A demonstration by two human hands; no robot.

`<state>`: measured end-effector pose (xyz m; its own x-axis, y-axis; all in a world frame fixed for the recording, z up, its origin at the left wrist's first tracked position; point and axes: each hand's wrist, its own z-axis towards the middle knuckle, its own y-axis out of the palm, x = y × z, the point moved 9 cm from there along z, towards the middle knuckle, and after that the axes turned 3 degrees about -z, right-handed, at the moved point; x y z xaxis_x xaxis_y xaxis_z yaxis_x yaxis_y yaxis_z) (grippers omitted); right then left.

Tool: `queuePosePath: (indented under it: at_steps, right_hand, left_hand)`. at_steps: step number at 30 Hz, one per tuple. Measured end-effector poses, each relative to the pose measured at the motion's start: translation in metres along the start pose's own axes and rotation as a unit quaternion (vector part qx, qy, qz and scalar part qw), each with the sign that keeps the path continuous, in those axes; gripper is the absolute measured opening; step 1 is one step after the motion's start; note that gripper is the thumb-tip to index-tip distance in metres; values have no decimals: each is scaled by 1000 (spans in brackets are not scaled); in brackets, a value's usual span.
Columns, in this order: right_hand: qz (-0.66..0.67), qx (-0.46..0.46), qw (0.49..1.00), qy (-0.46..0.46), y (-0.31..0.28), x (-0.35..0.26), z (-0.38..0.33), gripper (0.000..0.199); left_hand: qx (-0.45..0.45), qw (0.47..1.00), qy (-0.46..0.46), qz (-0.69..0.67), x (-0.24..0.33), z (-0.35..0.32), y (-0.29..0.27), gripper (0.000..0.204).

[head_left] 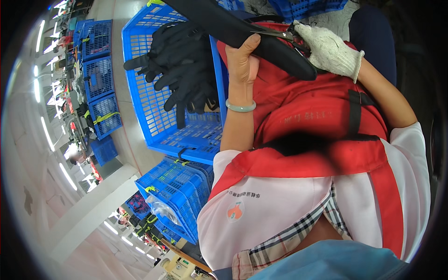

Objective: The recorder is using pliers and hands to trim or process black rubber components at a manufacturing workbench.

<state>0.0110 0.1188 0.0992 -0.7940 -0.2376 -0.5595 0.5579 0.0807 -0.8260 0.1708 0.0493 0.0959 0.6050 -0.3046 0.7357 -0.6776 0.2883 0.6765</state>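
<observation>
A long black padded strap [219, 23] runs from the top edge of the view down across my lap, its rounded end to the right. My bare left hand [241, 65], with a pale bangle at the wrist, is closed round the strap's edge, thumb on top. In a white knitted glove, my right hand [329, 52] is closed on a pair of scissors [281, 35]. The scissors' blades point left and lie at the strap's upper edge. Part of the gloved fingers and handles is hidden. Beneath the strap, a red apron [303, 102] covers my lap.
A blue plastic crate [140, 109] at my left holds a pile of black strap pieces [184, 63]. Stacked blue crates [179, 186] stand nearer, and more crates [99, 79] line the aisle farther left. Another blue crate [308, 8] is at the top edge.
</observation>
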Motion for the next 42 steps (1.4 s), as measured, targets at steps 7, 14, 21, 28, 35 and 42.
queuePosePath:
  at_steps: [7, 14, 21, 28, 35, 42]
  right_hand:
    - [41, 12, 999, -34, -4, 0, -3, 73]
    - [7, 29, 999, -37, -6, 3, -10, 68]
    - [-9, 18, 1000, 4, -1, -5, -5, 61]
    - [52, -7, 998, 43, 10, -1, -1, 54]
    - [7, 68, 998, 8, -3, -3, -3, 49]
    - [22, 10, 997, 78, 9, 8, 0, 48]
  left_hand:
    - [-1, 999, -3, -36, 4, 2, 0, 32]
    - [-18, 999, -3, -31, 5, 0, 2, 31]
    - [-3, 1000, 8, -19, 3, -2, 0, 33]
    - [3, 1000, 6, -20, -1, -3, -4, 38]
    - [-19, 1000, 4, -23, -4, -6, 8, 39]
    - [-7, 997, -11, -76, -2, 2, -5, 31]
